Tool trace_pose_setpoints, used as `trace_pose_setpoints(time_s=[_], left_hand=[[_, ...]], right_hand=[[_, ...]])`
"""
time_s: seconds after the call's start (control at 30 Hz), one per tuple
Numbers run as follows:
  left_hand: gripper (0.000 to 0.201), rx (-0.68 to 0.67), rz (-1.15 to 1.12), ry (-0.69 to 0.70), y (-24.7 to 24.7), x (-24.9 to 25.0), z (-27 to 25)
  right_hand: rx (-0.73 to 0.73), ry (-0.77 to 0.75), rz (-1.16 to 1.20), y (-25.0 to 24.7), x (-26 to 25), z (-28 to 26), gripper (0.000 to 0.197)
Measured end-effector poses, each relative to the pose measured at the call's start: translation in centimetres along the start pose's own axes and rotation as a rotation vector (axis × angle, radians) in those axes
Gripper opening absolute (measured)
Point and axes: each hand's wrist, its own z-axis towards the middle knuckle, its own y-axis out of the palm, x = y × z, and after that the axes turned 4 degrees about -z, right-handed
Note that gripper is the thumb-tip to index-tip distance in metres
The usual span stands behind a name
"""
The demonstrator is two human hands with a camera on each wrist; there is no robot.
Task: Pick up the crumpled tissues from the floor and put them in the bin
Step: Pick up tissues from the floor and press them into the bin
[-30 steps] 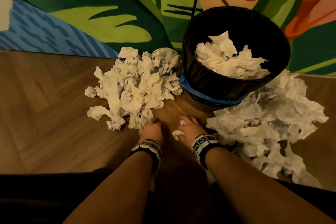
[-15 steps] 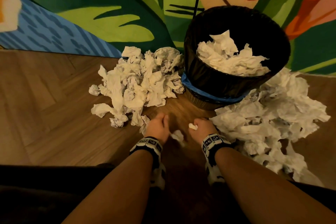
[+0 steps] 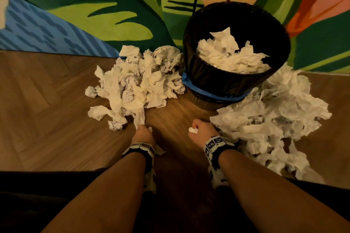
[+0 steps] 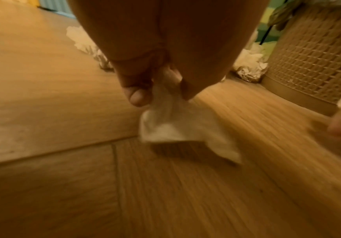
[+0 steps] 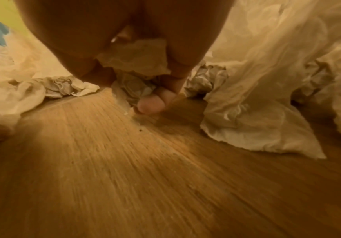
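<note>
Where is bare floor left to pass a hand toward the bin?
Bare wooden floor runs between the left pile of crumpled white tissues and the right pile, up to the black-lined woven bin. Far left is bare too. Both bin flanks are crowded.

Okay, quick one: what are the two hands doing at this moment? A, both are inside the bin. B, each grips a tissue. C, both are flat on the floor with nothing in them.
B: the left hand pinches a tissue and the right hand grips a crumpled tissue.

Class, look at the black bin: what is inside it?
The bin holds a heap of crumpled white tissues, lying below its far rim. Whatever is under that heap, and the bin's bottom, is covered.
</note>
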Motion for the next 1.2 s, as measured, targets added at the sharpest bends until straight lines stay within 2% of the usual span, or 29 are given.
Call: trace_pose_setpoints(time_s=[0.07,0.13,0.23,0.3,0.43,0.57,0.67,0.73,0.8,0.87,0.93,0.97,1.07,1.13,1.2], left_hand=[[0.032,-0.029,0.065,0.060,-0.2,0.1,-0.3],[0.023,-0.041,0.056,0.177,-0.5,0.2,-0.9],[0.016,-0.030,0.010,0.384,-1.2,0.8,-1.9],[0.013,0.002,-0.018,0.455,-1.8,1.5,-2.3],[0.020,0.117,-0.156,0.426,-4.4,3.4,-2.7],[0.031,0.254,-0.314,0.415,-8.9,6.0,-3.1],[0.022,0.345,-0.415,0.489,-12.8,8.5,-3.2],[0.025,0.384,-0.405,0.559,-15.4,10.6,-3.5],[0.028,0.341,-0.423,0.645,-17.8,12.6,-4.2],[0.034,0.288,-0.393,0.751,-19.9,14.8,-5.3],[0.025,0.307,-0.284,0.830,-21.3,17.0,-6.1],[0.017,0.293,-0.292,0.856,-21.8,18.1,-6.5],[0.020,0.236,-0.477,0.938,-22.3,20.6,-7.8],[0.010,0.342,-0.449,0.965,-21.9,21.6,-8.3],[0.010,0.412,-0.433,0.976,-20.9,22.5,-8.4]], right_hand=[[0.013,-0.021,0.007,-0.2,-0.3,-0.1,0.023],[0.036,-0.052,0.034,-0.5,-0.6,-0.4,0.016],[0.064,-0.117,0.025,-1.6,-1.4,-0.9,0.021],[0.061,-0.165,-0.046,-2.8,-2.3,-1.0,0.020],[0.042,-0.251,-0.101,-6.4,-5.2,-1.7,0.022],[0.061,-0.442,-0.133,-10.5,-9.5,-3.0,0.030],[0.145,-0.604,-0.151,-14.0,-13.1,-4.2,0.040],[0.184,-0.680,-0.209,-16.8,-15.0,-5.3,0.046],[0.210,-0.719,-0.252,-19.7,-16.3,-6.1,0.048],[0.291,-0.702,-0.274,-22.7,-16.9,-6.8,0.055],[0.404,-0.647,-0.253,-25.4,-16.6,-7.2,0.062],[0.456,-0.612,-0.185,-26.7,-15.8,-7.2,0.060],[0.617,-0.473,0.047,-29.7,-12.4,-6.1,0.038],[0.695,-0.324,0.087,-30.5,-10.3,-5.0,0.032],[0.685,-0.268,0.167,-30.2,-8.6,-3.9,0.029]])
